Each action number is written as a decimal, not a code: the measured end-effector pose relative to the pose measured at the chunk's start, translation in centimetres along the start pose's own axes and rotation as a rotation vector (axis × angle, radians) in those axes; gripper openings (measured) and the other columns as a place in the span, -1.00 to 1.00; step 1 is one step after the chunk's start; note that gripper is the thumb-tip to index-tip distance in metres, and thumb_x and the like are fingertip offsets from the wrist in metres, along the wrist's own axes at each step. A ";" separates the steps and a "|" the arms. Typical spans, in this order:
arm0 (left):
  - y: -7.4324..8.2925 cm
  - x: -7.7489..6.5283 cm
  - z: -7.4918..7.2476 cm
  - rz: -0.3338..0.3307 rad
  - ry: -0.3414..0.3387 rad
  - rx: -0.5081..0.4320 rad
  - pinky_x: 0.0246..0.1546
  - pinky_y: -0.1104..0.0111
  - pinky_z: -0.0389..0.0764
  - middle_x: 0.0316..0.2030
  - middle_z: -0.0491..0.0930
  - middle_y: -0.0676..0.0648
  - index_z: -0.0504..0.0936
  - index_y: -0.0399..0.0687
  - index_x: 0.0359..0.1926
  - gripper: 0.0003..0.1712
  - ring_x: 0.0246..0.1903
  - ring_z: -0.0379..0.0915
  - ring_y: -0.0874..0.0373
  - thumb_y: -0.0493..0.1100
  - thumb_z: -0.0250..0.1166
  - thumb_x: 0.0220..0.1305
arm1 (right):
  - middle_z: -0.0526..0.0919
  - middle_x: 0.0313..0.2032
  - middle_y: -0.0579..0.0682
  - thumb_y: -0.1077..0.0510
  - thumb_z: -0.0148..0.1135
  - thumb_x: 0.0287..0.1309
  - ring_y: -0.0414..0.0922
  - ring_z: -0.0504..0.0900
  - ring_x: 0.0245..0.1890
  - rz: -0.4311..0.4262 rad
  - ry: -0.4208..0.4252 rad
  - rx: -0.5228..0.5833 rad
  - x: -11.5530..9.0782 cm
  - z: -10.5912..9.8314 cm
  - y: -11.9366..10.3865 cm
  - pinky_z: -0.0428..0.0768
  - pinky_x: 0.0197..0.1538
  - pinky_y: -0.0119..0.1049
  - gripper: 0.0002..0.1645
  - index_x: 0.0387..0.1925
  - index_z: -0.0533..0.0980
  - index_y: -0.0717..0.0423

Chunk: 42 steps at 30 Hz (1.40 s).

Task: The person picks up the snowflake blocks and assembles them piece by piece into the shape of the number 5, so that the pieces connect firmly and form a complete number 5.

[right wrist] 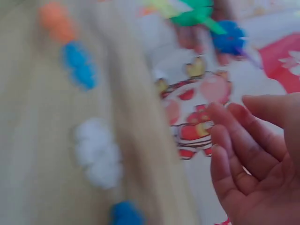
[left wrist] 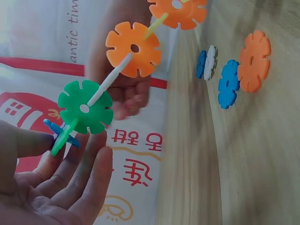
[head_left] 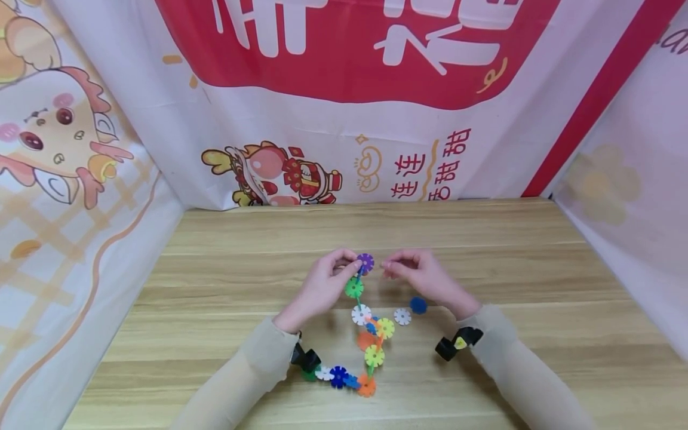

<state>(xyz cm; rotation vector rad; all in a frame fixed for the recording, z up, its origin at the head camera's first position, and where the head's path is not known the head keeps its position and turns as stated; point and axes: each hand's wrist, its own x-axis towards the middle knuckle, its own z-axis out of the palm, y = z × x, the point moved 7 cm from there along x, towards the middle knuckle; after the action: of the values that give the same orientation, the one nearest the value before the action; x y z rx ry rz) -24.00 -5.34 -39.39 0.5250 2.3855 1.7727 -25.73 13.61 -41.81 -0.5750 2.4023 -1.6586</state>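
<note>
My left hand (head_left: 328,280) pinches the far end of a chain of slotted plastic snowflake discs, by a purple disc (head_left: 366,263) and a blue one next to it. From there the chain runs toward me through a green disc (head_left: 353,288), a white disc (head_left: 361,315) and several yellow and orange ones. It bends at an orange disc (head_left: 366,386) and passes a dark blue disc (head_left: 339,377) toward my left wrist. Just right of the purple disc is my right hand (head_left: 421,275), its fingers loosely bent; the right wrist view shows nothing between them.
On the wooden table (head_left: 527,269) lie a loose white disc (head_left: 402,316) and a blue disc (head_left: 418,305), left of my right wrist. Another blue disc (left wrist: 228,84) lies against an orange disc (left wrist: 254,61). Printed cloth (head_left: 365,131) hangs behind the table.
</note>
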 end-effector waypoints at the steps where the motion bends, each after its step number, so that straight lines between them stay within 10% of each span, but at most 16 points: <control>1: 0.0 0.0 -0.1 0.000 -0.001 -0.008 -0.20 0.27 0.67 -0.17 0.66 -0.06 0.62 -0.14 -0.08 -0.87 -0.25 0.63 0.09 -0.19 0.18 0.53 | 0.76 -0.22 0.00 0.08 0.28 0.42 0.06 0.71 -0.17 -0.004 -0.038 -0.033 -0.2 0.5 0.4 0.66 -0.02 0.04 -0.70 -0.04 0.66 0.25; 10: -0.2 -0.3 -0.2 -0.025 -0.038 -0.062 -0.27 0.24 0.69 -0.13 0.63 -0.11 0.63 -0.14 -0.04 -0.79 -0.25 0.68 -0.11 -0.12 0.14 0.57 | 0.74 -0.17 -0.16 0.21 0.49 0.15 -0.17 0.68 -0.20 -0.072 -0.291 -0.235 -2.3 4.6 1.5 0.68 -0.11 -0.27 -0.67 -0.02 0.70 0.11; 17: -0.3 -0.3 -0.3 -0.048 -0.049 -0.095 -0.28 0.23 0.70 -0.12 0.61 -0.13 0.63 -0.14 -0.03 -0.73 -0.23 0.67 -0.23 -0.05 0.13 0.58 | 0.66 -0.22 -0.19 0.28 0.53 0.03 -0.17 0.60 -0.21 -0.099 -0.321 -0.382 -2.9 5.4 1.3 0.63 -0.12 -0.28 -0.67 -0.12 0.74 -0.01; 26: -0.2 -0.3 -0.6 -0.015 -0.051 -0.046 -0.29 0.18 0.68 -0.14 0.65 -0.11 0.66 -0.03 -0.04 -0.76 -0.30 0.68 -0.14 -0.03 0.12 0.59 | 0.64 -0.33 -0.20 0.22 0.51 0.13 -0.14 0.58 -0.32 -0.042 -0.311 -0.311 -2.7 5.5 1.4 0.61 -0.25 -0.27 -0.79 -0.22 0.65 -0.07; 42: 0.1 -0.3 -0.4 -0.028 -0.063 -0.114 -0.32 0.08 0.74 -0.13 0.61 -0.21 0.64 -0.14 -0.06 -0.74 -0.32 0.67 -0.31 -0.06 0.13 0.58 | 0.77 -0.23 -0.06 0.20 0.42 0.27 0.16 0.71 -0.27 -0.116 0.110 -0.034 -0.9 -1.1 -3.2 0.71 -0.27 -0.09 -0.86 -0.15 0.74 0.12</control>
<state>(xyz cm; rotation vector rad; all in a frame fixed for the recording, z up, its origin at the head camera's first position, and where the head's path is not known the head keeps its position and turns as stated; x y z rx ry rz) -23.77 -5.75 -39.18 0.5224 2.2233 1.8387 -24.60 13.97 -38.51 -0.6567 2.5230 -1.7420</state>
